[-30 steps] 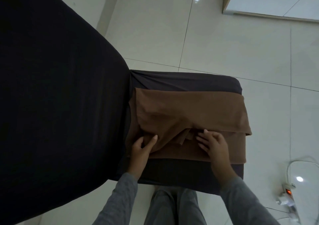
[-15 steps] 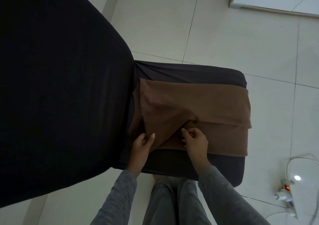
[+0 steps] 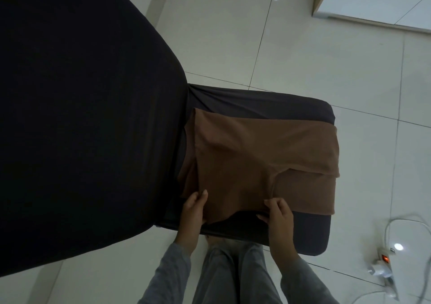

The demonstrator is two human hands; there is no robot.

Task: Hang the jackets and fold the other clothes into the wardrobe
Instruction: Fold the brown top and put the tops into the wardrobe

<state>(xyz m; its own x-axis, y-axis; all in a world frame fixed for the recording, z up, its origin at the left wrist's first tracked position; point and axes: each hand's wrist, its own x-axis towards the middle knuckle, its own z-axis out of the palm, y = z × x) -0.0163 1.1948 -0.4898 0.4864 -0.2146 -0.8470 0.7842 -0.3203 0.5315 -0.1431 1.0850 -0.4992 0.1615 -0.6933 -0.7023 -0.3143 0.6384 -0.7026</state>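
Observation:
A brown garment (image 3: 256,163) lies partly folded on the dark-covered chair seat (image 3: 268,100). My left hand (image 3: 193,212) pinches the garment's near left corner, thumb on top. My right hand (image 3: 278,215) grips the near edge of the same folded layer further right. The layer between my hands is drawn toward me over the seat's near side. A lower brown layer shows at the right, reaching the seat's right edge.
The chair's dark-covered backrest (image 3: 81,117) fills the left of the view. Pale tiled floor (image 3: 303,47) surrounds the chair. A white power strip (image 3: 384,260) with cables lies on the floor at the lower right. My grey trouser legs (image 3: 233,275) stand at the seat's near edge.
Both hands have pulled the top brown layer toward me, and the loose bunched part in the middle is now covered. My right hand moved from the garment's middle to its near edge.

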